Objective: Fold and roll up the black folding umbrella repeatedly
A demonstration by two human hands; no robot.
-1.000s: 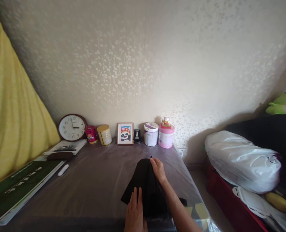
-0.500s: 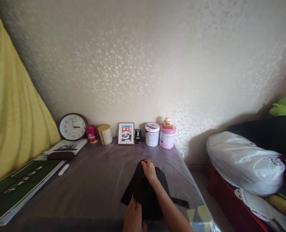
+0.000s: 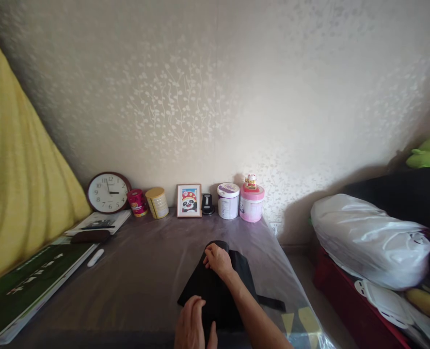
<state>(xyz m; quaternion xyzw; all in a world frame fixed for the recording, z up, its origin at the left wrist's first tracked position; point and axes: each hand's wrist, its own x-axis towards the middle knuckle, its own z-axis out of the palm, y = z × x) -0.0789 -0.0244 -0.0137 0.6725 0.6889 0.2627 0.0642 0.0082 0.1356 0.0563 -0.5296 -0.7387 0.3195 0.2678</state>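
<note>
A black cloth item [image 3: 215, 295], with a flat strap [image 3: 272, 303] sticking out to its right, lies partly folded on the covered table [image 3: 138, 286]. My right hand [image 3: 219, 260] is over its far part, fingers curled and pinched together at the fabric. Close to me, my left hand [image 3: 193, 321] rests at the near left edge of the cloth, thumb spread away from the fingers. Part of the cloth is hidden under my right forearm, so its exact kind does not show.
Along the wall stand a clock [image 3: 109, 192], a red can [image 3: 137, 202], a yellow-lidded can [image 3: 157, 202], a panda picture frame [image 3: 189, 200] and two tubs [image 3: 228, 202]. A green book [image 3: 36, 278] and white pen-like object [image 3: 95, 258] lie left. Right of the table sits a white plastic bag [image 3: 367, 242].
My right hand has shifted slightly toward me and left from the cloth's far edge. My left hand has moved left, its thumb and fingers parting. The cloth's left side lies flatter.
</note>
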